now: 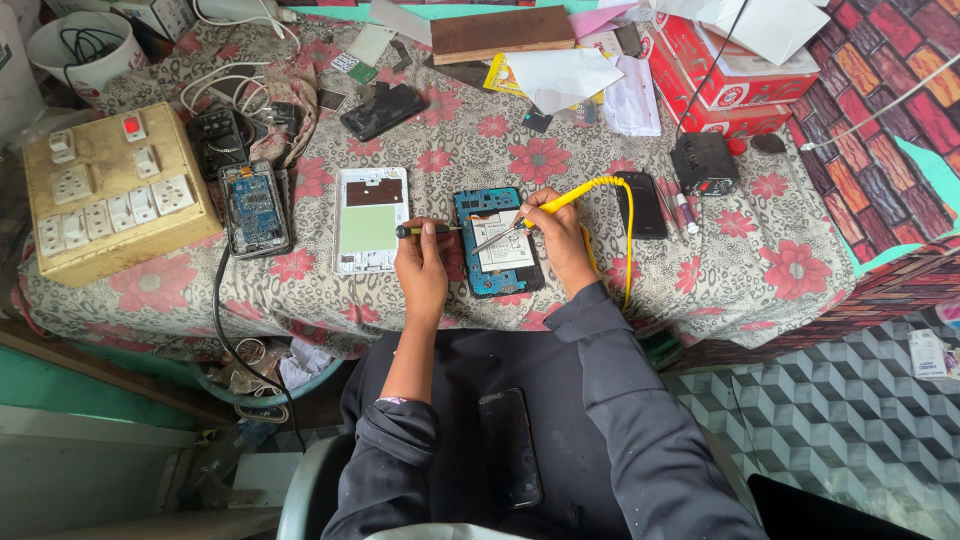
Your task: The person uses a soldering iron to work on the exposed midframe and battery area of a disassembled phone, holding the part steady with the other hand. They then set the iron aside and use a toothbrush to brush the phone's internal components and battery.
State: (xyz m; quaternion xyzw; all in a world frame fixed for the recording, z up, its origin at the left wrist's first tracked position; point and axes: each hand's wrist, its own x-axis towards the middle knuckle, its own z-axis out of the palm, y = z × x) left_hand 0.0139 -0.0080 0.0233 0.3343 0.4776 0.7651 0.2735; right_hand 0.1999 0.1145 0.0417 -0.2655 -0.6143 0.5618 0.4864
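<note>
**Soldering work on an opened phone board**

Head view. The opened phone (497,243), back cover removed and blue board exposed, lies on the flower-patterned tablecloth (760,260) near the front edge of the table, directly before the seated person. The right hand (556,236) is closed in a pen grip on a yellow-handled soldering iron (553,203); its metal tip slants down onto the white battery area at the middle of the phone. The yellow cord loops to the right and down toward the front edge. The left hand (422,262) is closed around a dark screwdriver-like tool (421,230), held level, its tip reaching the phone's left edge.

Just left of the phone lies a white back frame (370,221). Further left lies a second opened phone (253,207), and at the left edge stands a wooden switch-and-socket board (112,190). A black phone (643,204) lies just right of the work; another black phone (510,447) rests on the person's lap.

Judged step: tip applied to a point on the board, with the left tool steadying. The next move appears to call for a still tip, light pressure and a held phone.
</note>
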